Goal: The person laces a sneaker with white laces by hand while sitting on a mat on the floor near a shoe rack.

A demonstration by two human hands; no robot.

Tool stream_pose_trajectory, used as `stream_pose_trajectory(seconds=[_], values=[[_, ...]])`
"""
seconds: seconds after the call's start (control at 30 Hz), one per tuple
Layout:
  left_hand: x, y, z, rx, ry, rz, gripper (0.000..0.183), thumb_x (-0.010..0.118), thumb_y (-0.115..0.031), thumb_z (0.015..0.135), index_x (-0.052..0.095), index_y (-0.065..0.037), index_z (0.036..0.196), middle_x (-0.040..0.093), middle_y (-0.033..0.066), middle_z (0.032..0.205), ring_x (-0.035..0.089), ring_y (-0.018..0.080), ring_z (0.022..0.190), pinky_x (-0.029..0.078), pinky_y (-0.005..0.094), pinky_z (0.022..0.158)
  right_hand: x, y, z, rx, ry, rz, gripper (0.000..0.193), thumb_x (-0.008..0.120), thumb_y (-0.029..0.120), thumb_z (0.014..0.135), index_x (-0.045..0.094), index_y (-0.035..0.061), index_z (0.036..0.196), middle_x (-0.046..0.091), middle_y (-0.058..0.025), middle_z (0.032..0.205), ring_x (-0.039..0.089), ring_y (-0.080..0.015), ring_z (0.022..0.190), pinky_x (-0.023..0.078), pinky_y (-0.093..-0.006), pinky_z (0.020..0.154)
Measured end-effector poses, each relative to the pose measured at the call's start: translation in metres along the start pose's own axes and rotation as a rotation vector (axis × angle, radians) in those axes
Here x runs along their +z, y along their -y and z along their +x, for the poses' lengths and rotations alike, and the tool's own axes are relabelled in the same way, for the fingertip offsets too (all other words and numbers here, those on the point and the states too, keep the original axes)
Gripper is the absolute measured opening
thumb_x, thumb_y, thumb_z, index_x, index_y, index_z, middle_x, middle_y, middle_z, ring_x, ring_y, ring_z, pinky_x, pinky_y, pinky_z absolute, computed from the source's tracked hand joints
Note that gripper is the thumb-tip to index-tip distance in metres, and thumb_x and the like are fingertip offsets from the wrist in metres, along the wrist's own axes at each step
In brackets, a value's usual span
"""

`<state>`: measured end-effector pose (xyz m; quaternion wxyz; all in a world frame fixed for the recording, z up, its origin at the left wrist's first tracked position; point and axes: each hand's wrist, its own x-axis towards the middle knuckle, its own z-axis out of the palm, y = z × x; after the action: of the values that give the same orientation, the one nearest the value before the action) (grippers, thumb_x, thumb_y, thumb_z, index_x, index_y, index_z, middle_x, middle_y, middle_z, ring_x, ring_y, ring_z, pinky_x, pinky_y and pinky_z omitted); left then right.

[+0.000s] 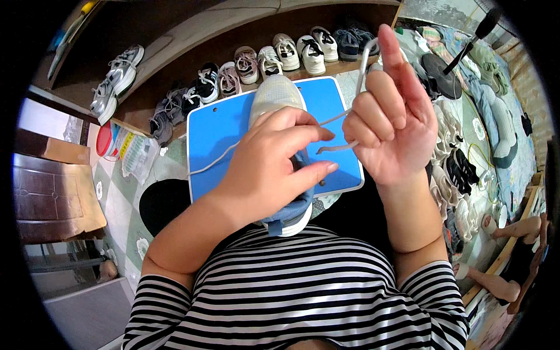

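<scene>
Lacing is in hand: the white lace [335,118] runs from the shoe [274,96] on the blue board [221,128], pinched between left hand [268,163] fingertips and looped round the right hand [391,125], fingers curled on it. Next move likely needs steady tension.

Blue board [221,131] carrying 1 grey sneaker [274,96], shelf [175,87] of shoes behind
</scene>
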<state>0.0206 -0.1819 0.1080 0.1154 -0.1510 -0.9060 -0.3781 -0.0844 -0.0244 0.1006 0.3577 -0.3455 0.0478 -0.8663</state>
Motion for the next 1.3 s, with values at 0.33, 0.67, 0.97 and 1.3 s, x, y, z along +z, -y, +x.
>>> stream_pose_trajectory(seconds=[0.33, 0.67, 0.97, 1.3], values=[[-0.012, 0.01, 0.009, -0.16, -0.131, -0.263, 0.012, 0.068, -0.003, 0.078, 0.066, 0.001, 0.089, 0.063, 0.0055, 0.08, 0.058, 0.0113, 0.072, 0.046, 0.0234, 0.063, -0.014, -0.017, 0.002, -0.169, 0.178, -1.446, 0.053, 0.067, 0.026, 0.079, 0.053, 0.0052, 0.126, 0.057, -0.0129, 0.114, 0.053, -0.0253, 0.109, 0.042, -0.0369, 0.09], [-0.004, 0.045, -0.011, -0.141, -0.15, 0.221, 0.014, 0.074, -0.014, 0.07, 0.067, -0.003, 0.075, 0.059, 0.015, 0.107, 0.054, 0.0277, 0.101, 0.041, 0.0368, 0.089, -0.014, -0.011, -0.007, 0.424, -0.317, -1.355, 0.023, 0.049, 0.02, 0.095, 0.061, 0.0011, 0.101, 0.062, -0.0031, 0.069, 0.056, -0.0099, 0.061, 0.046, -0.024, 0.058], [0.007, 0.055, -0.018, -0.209, -0.067, -0.069, 0.017, 0.066, -0.011, 0.075, 0.07, -0.001, 0.088, 0.05, 0.0205, 0.131, 0.043, 0.0347, 0.124, 0.032, 0.0398, 0.103, -0.032, -0.031, -0.015, 0.498, -0.401, -1.233, 0.011, 0.052, 0.01, 0.091, 0.05, 0.0034, 0.1, 0.061, -0.0035, 0.071, 0.057, -0.0087, 0.065, 0.045, -0.0228, 0.059], [0.019, 0.066, -0.023, -0.241, -0.138, -0.212, 0.018, 0.064, -0.006, 0.075, 0.068, 0.0, 0.092, 0.051, 0.0192, 0.13, 0.045, 0.0322, 0.123, 0.034, 0.0378, 0.101, -0.043, -0.05, -0.017, 0.528, -0.45, -1.214, 0.01, 0.051, 0.01, 0.091, 0.049, 0.0051, 0.099, 0.059, -0.0024, 0.073, 0.052, -0.0069, 0.064, 0.042, -0.0214, 0.058]])
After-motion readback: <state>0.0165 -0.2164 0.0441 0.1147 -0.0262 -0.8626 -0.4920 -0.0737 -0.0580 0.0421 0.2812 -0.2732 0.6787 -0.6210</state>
